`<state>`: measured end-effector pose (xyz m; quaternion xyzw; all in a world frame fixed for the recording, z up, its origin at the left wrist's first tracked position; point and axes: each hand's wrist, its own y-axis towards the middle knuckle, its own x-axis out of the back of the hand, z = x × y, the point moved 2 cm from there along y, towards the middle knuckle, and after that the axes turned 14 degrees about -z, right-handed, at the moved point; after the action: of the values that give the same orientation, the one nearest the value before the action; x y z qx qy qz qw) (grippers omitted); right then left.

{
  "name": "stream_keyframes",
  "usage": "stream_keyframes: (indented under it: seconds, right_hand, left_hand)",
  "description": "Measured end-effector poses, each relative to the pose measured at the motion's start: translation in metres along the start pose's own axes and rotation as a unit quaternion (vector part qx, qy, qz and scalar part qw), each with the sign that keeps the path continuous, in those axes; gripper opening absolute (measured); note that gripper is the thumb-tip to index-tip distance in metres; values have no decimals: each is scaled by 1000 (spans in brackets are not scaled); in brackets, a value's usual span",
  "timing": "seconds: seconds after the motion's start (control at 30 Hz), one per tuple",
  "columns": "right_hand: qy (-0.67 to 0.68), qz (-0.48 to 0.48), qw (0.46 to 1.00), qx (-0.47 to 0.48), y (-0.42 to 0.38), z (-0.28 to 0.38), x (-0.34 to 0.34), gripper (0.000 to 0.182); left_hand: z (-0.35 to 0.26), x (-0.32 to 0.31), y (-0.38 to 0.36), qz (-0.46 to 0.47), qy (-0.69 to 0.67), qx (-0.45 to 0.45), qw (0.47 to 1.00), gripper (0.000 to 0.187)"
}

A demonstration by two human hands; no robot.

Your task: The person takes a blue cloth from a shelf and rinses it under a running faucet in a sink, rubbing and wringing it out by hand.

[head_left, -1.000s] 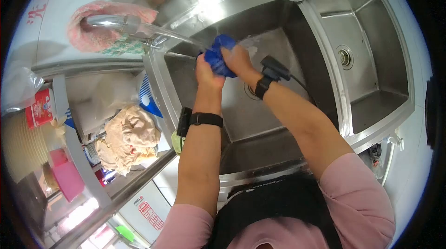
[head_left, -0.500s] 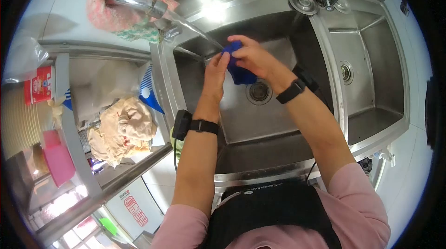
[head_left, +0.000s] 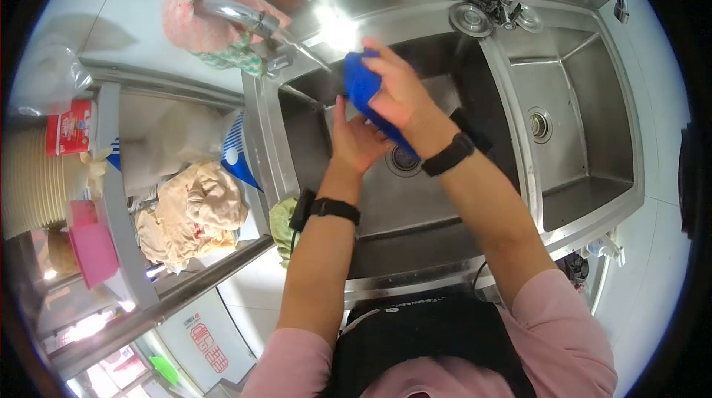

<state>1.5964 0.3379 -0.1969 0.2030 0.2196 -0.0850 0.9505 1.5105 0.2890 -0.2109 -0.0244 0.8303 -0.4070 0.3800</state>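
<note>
Now the right hand (head_left: 406,95) pinches a blue cloth (head_left: 360,80) near running water (head_left: 308,54), the left hand (head_left: 357,144) is spread beside it, and this looks like rinsing, needing a good grip next.

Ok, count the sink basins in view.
2: the large basin beneath the blue cloth, and the smaller basin on the picture's right. None seem hidden.

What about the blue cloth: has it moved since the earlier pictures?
Yes: in the right hand, the blue cloth has come closer to the tap, which is fixed.
</note>
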Motion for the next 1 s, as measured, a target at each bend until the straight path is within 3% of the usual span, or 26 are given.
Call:
stream_keyframes:
  seconds: [0.03,0.07,0.1,0.13,0.17,0.2,0.23,0.27,0.33,0.37,0.43,0.47,0.53,0.57,0.63,0.7,0.77,0.83,0.9,0.93,1.0]
  right_hand:
    - [-1,2,1000,-3,-6,13,-7,42]
    - [124,-64,964,-227,-15,21,-11,45]
    - [238,-129,860,-434,-28,27,-16,48]
    - [150,-147,907,-365,-37,27,-11,51]
    - [145,-147,908,-364,-40,24,1,51]
    - [-91,-69,945,-306,-44,24,20,51]
    - [-320,15,919,-227,-47,23,36,51]
    - [-322,15,918,-232,-47,18,47,51]
    - [-511,240,797,-218,-38,1,56,40]
    - [-508,238,798,-220,-37,-3,57,40]
    - [-301,98,882,-348,-32,-6,51,30]
    - [-298,99,882,-351,-32,-8,45,30]
    - [-96,-76,930,-346,-25,-6,25,30]
    - [-96,-76,931,-344,-26,-14,18,30]
    - [-357,39,921,-149,-31,-23,-2,38]
    - [-380,74,906,-171,-56,2,-21,30]
    - [-404,108,887,-196,-63,6,-22,25]
    - [-499,70,838,-210,-57,-17,-12,28]
    - [-589,25,776,-225,-48,-46,7,32]
    - [-568,71,771,-280,-34,-72,34,33]
    - [-544,111,764,-328,-27,-94,56,33]
  left_hand:
    - [3,-8,-1,46,-95,-25,994,55]
    - [-4,-14,6,53,-129,-116,983,50]
    - [-13,-10,19,54,-133,-114,983,50]
    - [-23,3,36,16,-107,-93,990,45]
    - [-27,10,46,-20,-79,-73,994,41]
    - [-27,7,42,-49,-97,-80,991,36]
    - [-29,13,49,-49,-101,-79,991,36]
    - [-34,23,56,-77,-81,-77,991,33]
    - [-38,28,60,-104,-55,-76,990,30]
    - [-39,31,58,-140,-7,-88,986,28]
    - [-45,31,49,-176,43,-105,978,26]
    - [-45,31,44,-162,14,-90,982,30]
    - [-36,23,27,-146,-15,-76,986,34]
    - [-24,17,17,-152,-36,-44,987,39]
    - [-10,17,21,-148,-105,1,983,53]
    - [-10,46,41,-30,-67,37,997,47]
    - [-6,52,49,-44,-53,-5,998,41]
    - [-2,53,48,-67,-31,-47,996,35]
    - [16,43,45,-215,-71,-40,973,25]
    - [22,35,46,-134,-78,-58,986,25]
    - [21,41,64,-111,-77,-41,990,24]
